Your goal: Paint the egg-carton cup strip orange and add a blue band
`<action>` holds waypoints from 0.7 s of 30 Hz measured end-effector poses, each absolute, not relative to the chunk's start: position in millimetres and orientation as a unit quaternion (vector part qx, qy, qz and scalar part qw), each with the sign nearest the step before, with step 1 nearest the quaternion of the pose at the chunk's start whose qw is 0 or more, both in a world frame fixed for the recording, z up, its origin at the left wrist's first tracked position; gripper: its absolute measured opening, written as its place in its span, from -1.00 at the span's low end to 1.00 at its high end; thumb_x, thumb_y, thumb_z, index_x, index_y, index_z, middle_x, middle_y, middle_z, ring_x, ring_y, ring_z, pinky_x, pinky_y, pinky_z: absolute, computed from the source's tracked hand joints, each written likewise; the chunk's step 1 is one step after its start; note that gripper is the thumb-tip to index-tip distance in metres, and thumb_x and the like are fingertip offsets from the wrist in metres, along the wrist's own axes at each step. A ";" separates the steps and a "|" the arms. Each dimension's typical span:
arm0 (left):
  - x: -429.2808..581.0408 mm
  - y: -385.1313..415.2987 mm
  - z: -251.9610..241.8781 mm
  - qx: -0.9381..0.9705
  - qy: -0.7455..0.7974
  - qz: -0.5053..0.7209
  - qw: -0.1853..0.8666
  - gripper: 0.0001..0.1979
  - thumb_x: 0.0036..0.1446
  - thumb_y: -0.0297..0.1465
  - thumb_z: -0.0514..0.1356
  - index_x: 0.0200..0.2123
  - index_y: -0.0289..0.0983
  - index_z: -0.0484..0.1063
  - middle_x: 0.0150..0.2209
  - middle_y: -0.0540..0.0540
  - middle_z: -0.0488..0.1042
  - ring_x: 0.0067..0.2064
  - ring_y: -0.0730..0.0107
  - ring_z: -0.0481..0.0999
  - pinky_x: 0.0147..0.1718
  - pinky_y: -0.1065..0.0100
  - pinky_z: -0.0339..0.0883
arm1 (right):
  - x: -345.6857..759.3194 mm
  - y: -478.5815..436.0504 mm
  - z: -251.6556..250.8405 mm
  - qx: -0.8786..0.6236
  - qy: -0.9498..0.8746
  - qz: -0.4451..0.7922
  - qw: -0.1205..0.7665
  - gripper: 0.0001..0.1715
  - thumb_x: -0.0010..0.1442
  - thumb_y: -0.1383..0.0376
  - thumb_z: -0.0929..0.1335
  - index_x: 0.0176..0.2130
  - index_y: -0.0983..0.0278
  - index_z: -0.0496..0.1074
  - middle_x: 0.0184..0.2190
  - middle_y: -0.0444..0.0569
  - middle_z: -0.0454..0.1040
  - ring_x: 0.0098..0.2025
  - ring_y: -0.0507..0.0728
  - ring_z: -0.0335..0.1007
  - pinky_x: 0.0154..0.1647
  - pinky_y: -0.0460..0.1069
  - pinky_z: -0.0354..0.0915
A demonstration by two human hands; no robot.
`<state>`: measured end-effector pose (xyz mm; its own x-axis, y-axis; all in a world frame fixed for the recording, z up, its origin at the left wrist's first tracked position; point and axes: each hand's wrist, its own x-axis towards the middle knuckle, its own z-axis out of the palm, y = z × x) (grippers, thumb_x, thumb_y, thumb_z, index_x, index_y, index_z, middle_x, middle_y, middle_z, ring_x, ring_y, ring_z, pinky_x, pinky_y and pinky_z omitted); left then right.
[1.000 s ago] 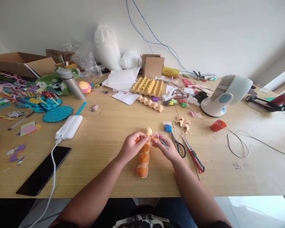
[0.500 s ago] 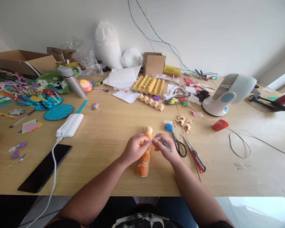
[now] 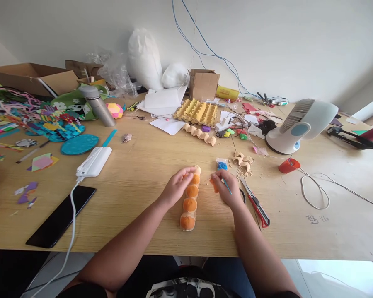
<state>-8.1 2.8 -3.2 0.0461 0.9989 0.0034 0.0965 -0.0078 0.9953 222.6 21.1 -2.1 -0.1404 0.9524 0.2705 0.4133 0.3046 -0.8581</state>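
Head view: I watch the orange-dabbed carton strip (image 3: 190,205) lie lengthwise on the tabletop (image 3: 136,176).
Left hand (image 3: 178,186): at its far end; I can't tell whether it grips.
Right hand (image 3: 226,186): grasping an orange piece (image 3: 214,186) and blue stick (image 3: 226,187).
Around that hand: blue packet (image 3: 222,165) ahead, black handle (image 3: 243,195) just beside, utility knife (image 3: 258,208) rightward.
Front edge (image 3: 186,254): near the strip's closest end.
Room: wood grain shows between strip and phone (image 3: 60,217).

Your left hand (image 3: 176,188) is at the far end of a bumpy carton strip (image 3: 189,205), its nearer bumps coated orange. Your right hand (image 3: 228,191), apart from the strip, pinches an orange lump (image 3: 215,186) and thin blue stick (image 3: 227,187). Beside it on the bench (image 3: 136,165) lies a red utility knife (image 3: 258,208); just beyond, a blue packet (image 3: 222,165).
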 end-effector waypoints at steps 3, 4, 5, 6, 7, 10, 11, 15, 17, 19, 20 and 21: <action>-12.5 11.1 -9.8 0.445 0.525 0.494 0.532 -0.58 0.34 -0.25 0.15 0.16 -0.21 0.61 -0.34 -0.01 0.44 -0.42 0.46 0.29 -0.42 0.38 0.26 | 232.8 31.4 -4.8 -0.582 -0.747 0.174 0.272 -0.73 0.45 0.23 0.33 -0.28 0.21 0.56 -0.27 0.12 0.64 -0.18 0.29 0.51 -0.11 0.13 0.32; -13.0 13.1 -12.1 0.440 0.520 0.501 0.534 -0.58 0.31 -0.27 0.18 0.18 -0.20 0.59 -0.33 0.00 0.45 -0.42 0.48 0.29 -0.40 0.39 0.28 | 234.5 33.4 -5.7 -0.616 -0.739 0.144 0.234 -0.77 0.43 0.26 0.34 -0.20 0.24 0.59 -0.22 0.17 0.66 -0.13 0.33 0.52 -0.07 0.15 0.31; -13.0 14.6 -14.1 0.441 0.515 0.510 0.529 -0.57 0.29 -0.27 0.22 0.18 -0.20 0.58 -0.29 0.00 0.47 -0.41 0.50 0.31 -0.38 0.40 0.30 | 235.3 34.6 -6.4 -0.645 -0.724 0.111 0.219 -0.78 0.42 0.25 0.36 -0.09 0.26 0.61 -0.13 0.23 0.67 -0.05 0.39 0.53 -0.01 0.19 0.31; -12.4 15.5 -15.6 0.445 0.511 0.520 0.520 -0.56 0.26 -0.26 0.27 0.18 -0.20 0.57 -0.24 -0.02 0.51 -0.37 0.50 0.36 -0.32 0.39 0.35 | 235.3 34.8 -6.6 -0.666 -0.708 0.083 0.221 -0.72 0.41 0.23 0.37 0.02 0.28 0.61 -0.07 0.28 0.66 0.01 0.43 0.52 0.04 0.22 0.30; -11.4 15.9 -16.6 0.448 0.506 0.531 0.511 -0.57 0.22 -0.24 0.32 0.14 -0.20 0.58 -0.19 -0.04 0.54 -0.31 0.47 0.43 -0.25 0.38 0.41 | 234.5 34.3 -6.3 -0.676 -0.694 0.062 0.240 -0.65 0.42 0.20 0.38 0.10 0.29 0.59 -0.01 0.30 0.65 0.07 0.46 0.50 0.09 0.25 0.29; -6.9 15.0 -17.3 0.455 0.494 0.550 0.497 -0.61 0.12 -0.18 0.43 -0.03 -0.23 0.58 -0.10 -0.12 0.62 -0.10 0.32 0.58 -0.02 0.26 0.51 | 227.5 30.1 -4.4 -0.618 -0.701 0.086 0.345 -0.60 0.47 0.11 0.32 0.04 0.27 0.62 -0.04 0.26 0.65 0.04 0.42 0.52 0.12 0.25 0.31; -5.4 14.2 -17.1 0.460 0.492 0.548 0.496 -0.62 0.11 -0.17 0.45 -0.08 -0.24 0.58 -0.09 -0.14 0.63 -0.06 0.28 0.60 0.02 0.22 0.52 | 223.5 28.2 -4.2 -0.572 -0.716 0.134 0.376 -0.59 0.48 0.08 0.29 -0.04 0.26 0.63 -0.10 0.22 0.66 -0.03 0.37 0.54 0.08 0.21 0.34; -1.2 9.3 -15.3 0.528 0.468 0.525 0.476 -0.69 0.14 -0.15 0.45 -0.17 -0.23 0.61 -0.14 -0.15 0.65 -0.11 0.24 0.65 -0.02 0.19 0.55 | 202.8 19.3 -7.1 -0.440 -0.692 0.411 0.399 -0.48 0.44 -0.12 0.34 -0.15 0.21 0.65 -0.26 0.05 0.67 -0.19 0.24 0.55 -0.08 0.11 0.41; 0.1 6.4 -13.9 0.591 0.442 0.516 0.435 -0.77 0.18 -0.18 0.43 -0.22 -0.22 0.63 -0.18 -0.13 0.63 -0.17 0.28 0.63 -0.14 0.24 0.54 | 193.8 15.3 -9.4 -0.414 -0.657 0.495 0.390 -0.40 0.38 -0.22 0.37 -0.23 0.22 0.65 -0.34 0.00 0.63 -0.27 0.18 0.51 -0.17 0.07 0.40; 1.0 4.0 -12.3 0.651 0.424 0.504 0.378 -0.85 0.23 -0.24 0.40 -0.27 -0.20 0.63 -0.21 -0.12 0.59 -0.21 0.31 0.59 -0.24 0.30 0.49 | 188.3 12.4 -11.1 -0.403 -0.620 0.553 0.384 -0.36 0.31 -0.26 0.41 -0.31 0.23 0.64 -0.43 -0.04 0.57 -0.34 0.13 0.44 -0.24 0.03 0.37; 1.2 3.2 -11.7 0.673 0.419 0.498 0.352 -0.88 0.25 -0.27 0.39 -0.28 -0.19 0.63 -0.22 -0.11 0.58 -0.21 0.32 0.57 -0.27 0.32 0.46 | 187.0 11.7 -11.8 -0.400 -0.604 0.574 0.383 -0.37 0.28 -0.26 0.44 -0.34 0.23 0.63 -0.45 -0.06 0.55 -0.37 0.11 0.41 -0.27 0.02 0.36; 1.2 2.7 -11.4 0.687 0.417 0.494 0.332 -0.91 0.26 -0.30 0.38 -0.28 -0.19 0.62 -0.22 -0.11 0.57 -0.20 0.32 0.56 -0.27 0.32 0.44 | 186.4 11.6 -12.5 -0.398 -0.591 0.589 0.381 -0.37 0.25 -0.26 0.46 -0.36 0.24 0.62 -0.47 -0.07 0.54 -0.38 0.10 0.39 -0.28 0.02 0.35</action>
<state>1.2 2.7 -11.4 0.1650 0.9008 0.4016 0.2439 -0.4318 0.8683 186.4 11.6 -12.5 -0.3930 0.9193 -0.0186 0.0209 -0.0113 -0.9997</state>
